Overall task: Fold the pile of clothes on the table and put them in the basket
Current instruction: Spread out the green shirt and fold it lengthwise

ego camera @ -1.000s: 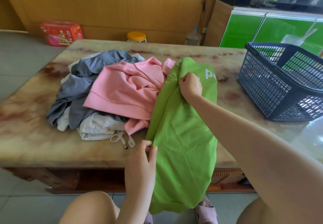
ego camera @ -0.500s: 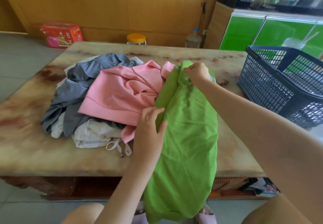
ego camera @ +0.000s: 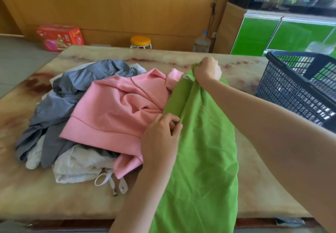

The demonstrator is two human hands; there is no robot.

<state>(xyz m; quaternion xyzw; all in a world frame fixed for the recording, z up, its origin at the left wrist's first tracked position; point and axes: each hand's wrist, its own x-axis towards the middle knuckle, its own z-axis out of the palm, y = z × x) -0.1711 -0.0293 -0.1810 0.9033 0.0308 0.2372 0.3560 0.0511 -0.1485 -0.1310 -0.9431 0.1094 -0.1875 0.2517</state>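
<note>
Green shirt (ego camera: pixel 205 151): hangs lengthwise over the table's (ego camera: pixel 45 196) near edge, beside the pile (ego camera: pixel 116 116).
Left hand (ego camera: pixel 160 138): fingers pinch the shirt's left edge midway, likely steadying the fold.
Right hand (ego camera: pixel 209 71): fist grasps the far end, apparently to stretch it.
Basket (ego camera: pixel 291 94): far right.

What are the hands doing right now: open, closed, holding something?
Left hand: closed, pinching the left edge of the green garment.
Right hand: closed, gripping its far end.

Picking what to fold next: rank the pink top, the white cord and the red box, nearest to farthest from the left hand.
1. Pink top: beside the left hand.
2. White cord: near table edge, leftward.
3. Red box: floor, beyond the table.
</note>
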